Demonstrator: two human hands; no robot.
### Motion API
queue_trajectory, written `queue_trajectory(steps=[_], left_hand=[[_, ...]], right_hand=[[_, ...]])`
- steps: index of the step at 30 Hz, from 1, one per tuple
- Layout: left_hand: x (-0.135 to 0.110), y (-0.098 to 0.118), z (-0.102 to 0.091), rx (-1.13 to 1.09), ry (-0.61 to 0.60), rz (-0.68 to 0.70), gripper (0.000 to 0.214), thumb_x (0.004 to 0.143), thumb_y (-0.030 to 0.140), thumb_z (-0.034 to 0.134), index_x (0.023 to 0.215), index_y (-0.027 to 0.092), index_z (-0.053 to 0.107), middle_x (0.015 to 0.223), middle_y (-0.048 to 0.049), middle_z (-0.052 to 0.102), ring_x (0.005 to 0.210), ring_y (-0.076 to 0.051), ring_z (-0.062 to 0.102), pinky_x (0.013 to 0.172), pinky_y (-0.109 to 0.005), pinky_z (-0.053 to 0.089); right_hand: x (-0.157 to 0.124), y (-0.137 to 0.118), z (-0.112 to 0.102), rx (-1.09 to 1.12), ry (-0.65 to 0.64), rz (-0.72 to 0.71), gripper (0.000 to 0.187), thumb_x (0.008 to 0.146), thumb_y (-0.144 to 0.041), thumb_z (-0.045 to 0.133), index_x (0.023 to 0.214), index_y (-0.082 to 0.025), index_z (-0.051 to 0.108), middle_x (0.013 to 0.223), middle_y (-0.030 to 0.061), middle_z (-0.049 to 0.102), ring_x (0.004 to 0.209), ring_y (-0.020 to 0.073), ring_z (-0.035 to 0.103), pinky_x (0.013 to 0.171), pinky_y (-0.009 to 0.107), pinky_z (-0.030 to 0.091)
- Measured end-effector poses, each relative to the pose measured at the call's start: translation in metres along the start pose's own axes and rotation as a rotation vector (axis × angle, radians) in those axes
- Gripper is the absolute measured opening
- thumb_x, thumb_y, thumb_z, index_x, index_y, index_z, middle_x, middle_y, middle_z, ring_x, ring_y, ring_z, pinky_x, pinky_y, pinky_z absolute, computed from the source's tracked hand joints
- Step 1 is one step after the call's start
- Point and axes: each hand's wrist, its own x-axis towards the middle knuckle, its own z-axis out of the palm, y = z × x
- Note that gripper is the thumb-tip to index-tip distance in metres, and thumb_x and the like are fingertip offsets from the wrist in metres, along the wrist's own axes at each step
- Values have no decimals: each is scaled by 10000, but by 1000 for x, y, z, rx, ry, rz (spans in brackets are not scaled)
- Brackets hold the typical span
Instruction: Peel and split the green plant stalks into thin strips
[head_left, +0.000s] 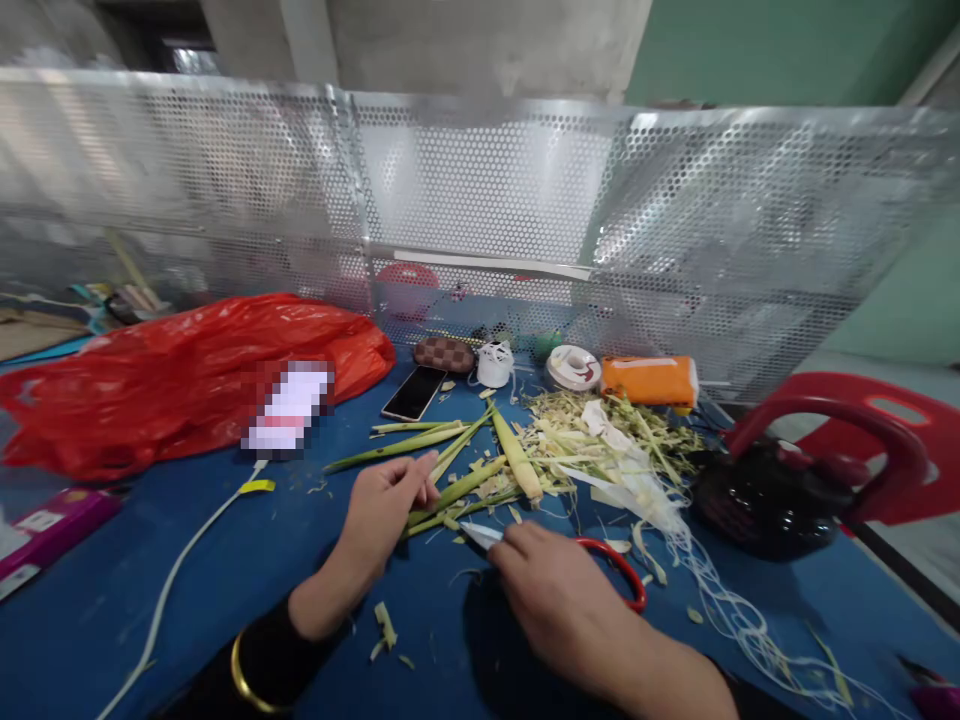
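Note:
My left hand [391, 502] is curled with thumb and fingers together, over the near ends of long green plant stalks [466, 484]; whatever its fingertips may hold is hidden. Closed round the middle of a pair of scissors is my right hand [553, 590]. A pale pointed blade [481, 535] sticks out to its left, and a red loop handle [634, 580] shows behind it. A thicker yellow-green shoot [516, 455] lies just beyond both hands. Peelings and shredded plant bits [570, 445] are heaped to the right of it.
A red plastic bag [187, 370] and a blurred-out lit screen on a white cable [176, 575] lie left. Behind are a phone [415, 393], brown case [443, 353], tape roll [574, 368] and orange pack [649, 380]. A dark kettle [772, 500] and tangled white string [720, 590] stand right.

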Motion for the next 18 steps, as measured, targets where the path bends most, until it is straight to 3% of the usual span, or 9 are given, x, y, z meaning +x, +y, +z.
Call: queue_trajectory(steps=[3,6,8,12,18], left_hand=[[12,-5,-10,1,46,15,395,743,489,626,514,169,592,538,-16,600,526,-127,533,559,-237,437],[18,-6,-17,88,38,81,405,772,507,580,579,156,631,589,-36,640,551,-142,570,580,-248,441],[20,-5,-21,258,40,151,408,794,507,544,611,160,658,588,-36,648,558,-151,574,582,-254,418],[19,-1,-27,685,-6,258,303,805,417,532,695,199,710,656,-32,682,622,-174,581,589,-268,367],[20,-14,-27,842,15,246,151,707,337,633,736,203,697,821,-58,688,832,-235,587,707,-298,386]], right_hand=[[-11,7,-14,-131,-84,174,244,673,-82,535,899,-133,612,861,131,637,712,260,608,560,333,407],[-24,15,-22,-192,-162,210,368,641,-72,525,996,-111,612,897,163,634,686,281,642,500,320,391],[-33,21,-20,-211,-176,195,497,608,-53,512,1098,-92,589,905,168,632,650,273,650,482,316,397],[-47,34,-4,-197,-110,99,662,582,-37,466,1238,-87,536,875,152,642,691,274,655,549,338,472],[-74,56,11,-87,60,196,726,602,-73,435,1324,-135,480,1106,174,662,827,292,691,650,361,550]])
